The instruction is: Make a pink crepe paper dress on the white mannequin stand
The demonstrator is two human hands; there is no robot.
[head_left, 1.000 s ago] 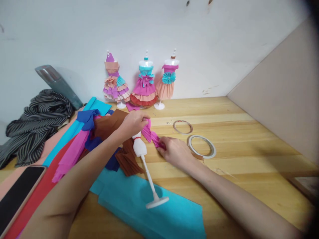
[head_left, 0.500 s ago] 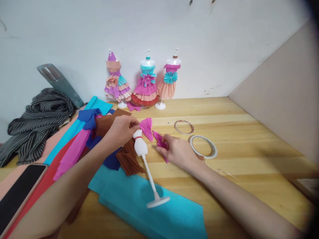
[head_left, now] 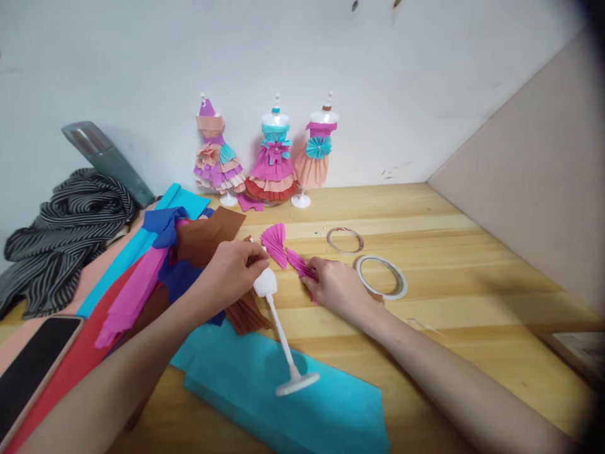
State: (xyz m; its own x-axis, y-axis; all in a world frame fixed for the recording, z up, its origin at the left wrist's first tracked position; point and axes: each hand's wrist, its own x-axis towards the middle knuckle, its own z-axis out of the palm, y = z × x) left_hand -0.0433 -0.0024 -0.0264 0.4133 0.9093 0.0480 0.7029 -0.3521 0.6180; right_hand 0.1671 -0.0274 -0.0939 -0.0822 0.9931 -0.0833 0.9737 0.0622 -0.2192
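Note:
My left hand point(head_left: 231, 272) is closed round the top of a small white mannequin stand point(head_left: 278, 328), which tilts toward me with its round base on a teal paper sheet point(head_left: 293, 403). A pleated pink paper fan point(head_left: 275, 243) spreads open beside the mannequin's neck, close to my left fingers. My right hand point(head_left: 338, 287) pinches a second folded pink paper strip point(head_left: 299, 263) just to the right of it, low over the wooden table point(head_left: 472, 265).
Three dressed mannequins point(head_left: 274, 157) stand against the back wall. Two tape rings point(head_left: 382, 277) lie right of my hands. Brown, blue, pink and red paper sheets point(head_left: 155, 271) pile at left, with a striped cloth point(head_left: 66, 233) and a phone point(head_left: 33, 372). A board wall point(head_left: 534, 170) closes the right.
The pink pleated strip that both hands stretched between them now shows as two parts: a fan opened by the mannequin and a strip in my right hand. My left hand slid down onto the mannequin's top.

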